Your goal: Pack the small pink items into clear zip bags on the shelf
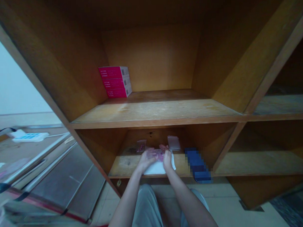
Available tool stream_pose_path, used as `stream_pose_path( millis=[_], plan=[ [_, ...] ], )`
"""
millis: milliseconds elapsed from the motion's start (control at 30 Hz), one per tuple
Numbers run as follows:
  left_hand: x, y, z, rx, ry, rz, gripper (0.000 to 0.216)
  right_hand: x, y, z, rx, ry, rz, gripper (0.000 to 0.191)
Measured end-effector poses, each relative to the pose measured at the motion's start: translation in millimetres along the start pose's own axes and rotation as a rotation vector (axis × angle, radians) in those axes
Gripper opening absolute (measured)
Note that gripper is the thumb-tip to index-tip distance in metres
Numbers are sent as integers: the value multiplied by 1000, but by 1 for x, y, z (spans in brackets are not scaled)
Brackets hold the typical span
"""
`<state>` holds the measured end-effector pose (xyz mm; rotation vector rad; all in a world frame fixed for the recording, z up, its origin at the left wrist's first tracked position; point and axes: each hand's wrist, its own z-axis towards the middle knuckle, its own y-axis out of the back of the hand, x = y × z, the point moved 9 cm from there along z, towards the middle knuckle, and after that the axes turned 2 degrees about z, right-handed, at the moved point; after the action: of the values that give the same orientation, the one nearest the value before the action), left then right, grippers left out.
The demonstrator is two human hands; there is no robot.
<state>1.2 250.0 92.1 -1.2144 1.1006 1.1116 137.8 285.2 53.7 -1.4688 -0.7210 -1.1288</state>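
Between my two hands, on the lower shelf, is a small clear plastic bag (160,155) with pink bits in it. My left hand (146,159) grips its left side, the fingers stretched towards the bag and somewhat blurred. On the other side my right hand (167,160) is closed on the bag's edge, its fingertips partly hidden. Both hands are over a white sheet (155,168). Behind the left hand lies another small bag (141,145) with dark pink contents. A pale, clear packet, seemingly flat bags (174,143), rests behind the right hand.
A blurred-out dark blue object (198,165) lies at right on the lower shelf, overhanging its front edge. Several stacked pink boxes (115,82) stand on the upper shelf (156,110). A metal-framed table (41,163) with a white power strip (30,136) is at left.
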Motion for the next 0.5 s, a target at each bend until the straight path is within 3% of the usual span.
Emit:
stream_pose_path(
  millis=[133, 367, 500],
  plan=[
    [-12, 9, -13, -89, -22, 20, 53, 12, -4, -6, 26, 42, -45, 37],
    [-28, 17, -34, -207, -178, -65, 50, 54, -18, -23, 85, 263, -130, 34],
    [-40, 22, -45, -330, -250, -94, 52, 59, -27, -36, 94, 158, -38, 34]
  ],
)
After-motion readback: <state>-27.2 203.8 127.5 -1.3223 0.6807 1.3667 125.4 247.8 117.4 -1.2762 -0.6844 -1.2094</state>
